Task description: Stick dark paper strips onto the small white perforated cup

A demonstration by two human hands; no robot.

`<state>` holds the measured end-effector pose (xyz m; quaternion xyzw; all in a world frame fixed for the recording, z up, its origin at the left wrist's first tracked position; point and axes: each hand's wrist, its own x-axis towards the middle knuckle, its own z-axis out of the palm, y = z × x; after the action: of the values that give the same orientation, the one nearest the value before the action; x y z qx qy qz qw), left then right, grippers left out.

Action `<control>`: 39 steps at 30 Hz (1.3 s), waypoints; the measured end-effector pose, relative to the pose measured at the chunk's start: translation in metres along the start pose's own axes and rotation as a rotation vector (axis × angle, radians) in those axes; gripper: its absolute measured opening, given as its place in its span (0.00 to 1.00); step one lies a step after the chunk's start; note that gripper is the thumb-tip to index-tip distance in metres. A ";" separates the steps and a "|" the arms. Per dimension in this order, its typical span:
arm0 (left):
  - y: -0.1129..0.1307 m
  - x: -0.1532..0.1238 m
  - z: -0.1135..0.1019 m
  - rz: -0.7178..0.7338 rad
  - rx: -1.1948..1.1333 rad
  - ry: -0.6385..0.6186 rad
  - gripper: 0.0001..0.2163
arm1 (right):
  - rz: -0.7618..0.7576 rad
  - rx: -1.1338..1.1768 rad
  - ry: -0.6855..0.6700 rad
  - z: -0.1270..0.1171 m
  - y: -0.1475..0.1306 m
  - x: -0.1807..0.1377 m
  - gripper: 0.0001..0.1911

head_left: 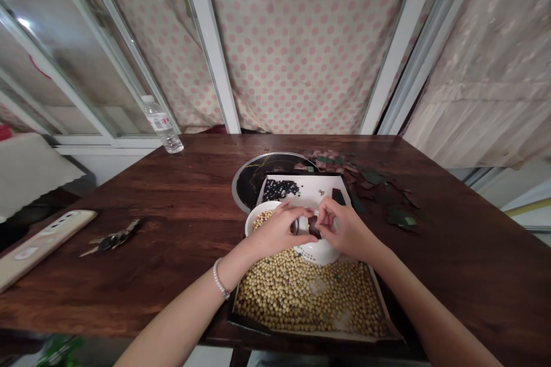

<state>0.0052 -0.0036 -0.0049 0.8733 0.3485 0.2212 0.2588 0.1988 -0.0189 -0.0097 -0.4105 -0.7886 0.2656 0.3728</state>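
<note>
My left hand (278,230) and my right hand (344,229) meet over a white bowl (318,252) that sits on a flat tray (390,327). Both hands pinch a small dark piece (313,227) between their fingertips, fingers curled. The bowl holds some pale beans (263,219) at its left side. The near part of the tray is covered with yellow soybeans (301,295). A small heap of black beans (280,188) lies at the far left of the tray. A pearl bracelet is on my left wrist.
A dark round plate (253,175) lies behind the tray. Torn dark scraps (379,189) are scattered on the brown wooden table (172,223) to the right. A water bottle (162,125) stands at the far left; keys (112,238) and a long pale object (38,243) lie left.
</note>
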 end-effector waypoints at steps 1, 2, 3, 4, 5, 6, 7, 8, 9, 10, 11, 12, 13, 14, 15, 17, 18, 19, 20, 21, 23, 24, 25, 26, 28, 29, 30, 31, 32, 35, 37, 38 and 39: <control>0.000 0.000 0.000 -0.005 -0.001 0.000 0.19 | 0.005 0.000 -0.008 -0.001 -0.001 0.000 0.09; 0.000 0.000 0.000 -0.008 -0.002 0.002 0.19 | 0.009 0.001 -0.015 -0.002 -0.002 -0.001 0.09; 0.000 0.000 0.000 -0.010 -0.002 0.003 0.19 | 0.013 0.001 -0.020 -0.004 -0.003 -0.001 0.09; 0.000 0.000 0.000 -0.011 -0.002 0.004 0.19 | 0.015 -0.001 -0.025 -0.005 -0.004 -0.001 0.09; -0.001 0.000 0.001 -0.012 -0.001 0.004 0.19 | 0.016 -0.008 -0.032 -0.006 -0.004 -0.001 0.09; -0.001 0.000 0.001 -0.012 -0.001 0.004 0.19 | 0.016 -0.015 -0.038 -0.006 -0.005 -0.002 0.09; -0.001 0.000 0.001 -0.012 -0.001 0.004 0.19 | 0.014 -0.022 -0.042 -0.007 -0.005 -0.002 0.09; -0.001 0.000 0.001 -0.010 -0.003 0.005 0.19 | 0.012 -0.024 -0.044 -0.007 -0.005 -0.002 0.09; -0.001 0.000 0.001 -0.007 -0.006 0.007 0.19 | 0.011 -0.023 -0.045 -0.006 -0.004 -0.002 0.09; -0.001 0.000 0.001 -0.003 -0.008 0.008 0.20 | 0.013 -0.020 -0.041 -0.005 -0.004 -0.002 0.08; -0.001 0.000 0.001 0.000 -0.009 0.008 0.20 | 0.020 -0.014 -0.035 -0.004 -0.003 -0.002 0.08; -0.001 0.000 0.000 0.001 -0.009 0.007 0.20 | 0.029 -0.005 -0.031 -0.003 -0.002 -0.001 0.08; 0.000 0.000 0.000 0.002 -0.008 0.005 0.20 | 0.042 0.008 -0.031 -0.002 -0.001 -0.001 0.07; 0.000 0.001 0.000 0.001 -0.007 0.003 0.19 | 0.056 0.026 -0.032 -0.001 0.000 -0.001 0.07; 0.000 0.001 0.000 0.000 -0.007 0.002 0.19 | 0.069 0.050 -0.034 0.000 0.001 -0.001 0.07; 0.001 0.001 -0.001 -0.005 -0.009 0.002 0.19 | 0.092 0.103 -0.037 0.001 0.002 0.000 0.07; 0.001 0.001 -0.001 -0.008 -0.012 0.003 0.19 | 0.099 0.122 -0.036 0.000 0.002 0.000 0.07; 0.001 0.001 -0.001 -0.011 -0.015 0.002 0.19 | 0.103 0.132 -0.038 0.000 0.002 0.000 0.07; 0.002 0.001 -0.001 -0.013 -0.017 0.002 0.18 | 0.104 0.134 -0.041 -0.001 0.001 -0.001 0.07; 0.002 0.001 -0.001 -0.015 -0.018 0.001 0.18 | 0.104 0.128 -0.046 -0.002 0.001 -0.001 0.07; 0.001 0.001 -0.001 -0.020 -0.019 -0.001 0.17 | 0.106 0.109 -0.055 -0.002 0.000 -0.001 0.06; 0.001 0.001 -0.001 -0.022 -0.020 -0.001 0.17 | 0.109 0.102 -0.054 -0.002 0.000 -0.001 0.06; 0.001 0.001 -0.001 -0.023 -0.020 0.000 0.18 | 0.110 0.099 -0.047 -0.002 0.000 -0.001 0.06; 0.001 0.001 -0.001 -0.022 -0.020 0.000 0.18 | 0.110 0.097 -0.037 -0.001 0.000 -0.001 0.06; 0.001 0.001 -0.001 -0.013 -0.017 0.003 0.17 | 0.104 0.088 -0.015 0.000 0.000 -0.001 0.06; 0.001 0.001 -0.001 -0.009 -0.015 0.005 0.17 | 0.097 0.078 -0.010 0.000 0.000 -0.001 0.06; 0.000 0.001 0.000 -0.005 -0.014 0.006 0.17 | 0.087 0.065 -0.010 0.001 -0.001 -0.001 0.06; 0.000 0.001 0.000 -0.003 -0.013 0.007 0.17 | 0.075 0.048 -0.015 0.001 -0.002 -0.001 0.06; 0.000 0.001 0.000 -0.003 -0.014 0.009 0.17 | 0.062 0.030 -0.021 0.001 -0.003 -0.001 0.06; 0.000 0.001 0.000 0.001 -0.019 0.008 0.18 | 0.038 0.001 -0.028 0.000 -0.005 -0.002 0.07; 0.000 0.001 0.000 0.002 -0.019 0.007 0.18 | 0.047 0.009 -0.025 -0.001 -0.005 -0.002 0.07; 0.000 0.001 0.000 0.001 -0.018 0.008 0.18 | 0.054 0.016 -0.026 -0.001 -0.005 -0.002 0.07; 0.000 0.001 0.000 -0.001 -0.015 0.008 0.18 | 0.062 0.020 -0.028 -0.001 -0.005 -0.002 0.08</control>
<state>0.0061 -0.0030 -0.0043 0.8701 0.3485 0.2273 0.2641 0.1979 -0.0227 -0.0067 -0.4274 -0.7780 0.2907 0.3572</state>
